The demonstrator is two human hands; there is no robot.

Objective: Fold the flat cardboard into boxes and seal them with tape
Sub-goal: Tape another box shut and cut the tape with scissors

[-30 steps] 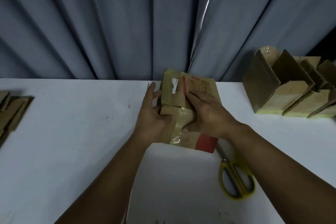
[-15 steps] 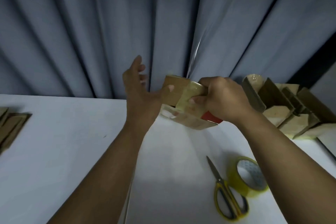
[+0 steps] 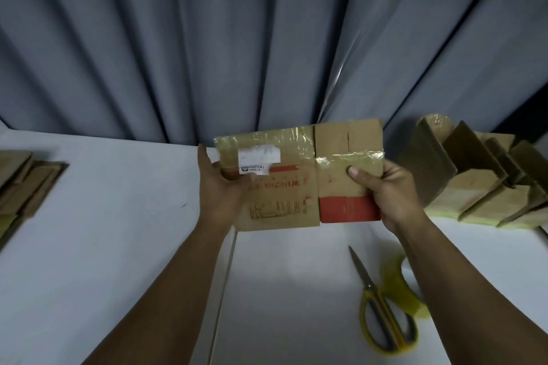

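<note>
A small brown cardboard box [image 3: 299,178] with red print, a white label and shiny tape strips is held up above the white table [image 3: 118,246], its long side facing me. My left hand [image 3: 221,187] grips its left end with the thumb on the front. Its right end, with the red patch, is held by my right hand [image 3: 385,187], thumb pressed on the tape band. A yellow tape roll [image 3: 406,290] lies on the table under my right forearm, partly hidden. Yellow-handled scissors [image 3: 382,314] lie next to it.
Several folded, taped boxes [image 3: 474,181] stand in a row at the right back of the table. A stack of flat cardboard [image 3: 23,184] lies at the left edge. Grey curtains [image 3: 207,38] hang behind the table.
The box was pressed on the table, then lifted and turned. Now both hands hold it by its ends with the long printed side facing me; my left hand has closed on it.
</note>
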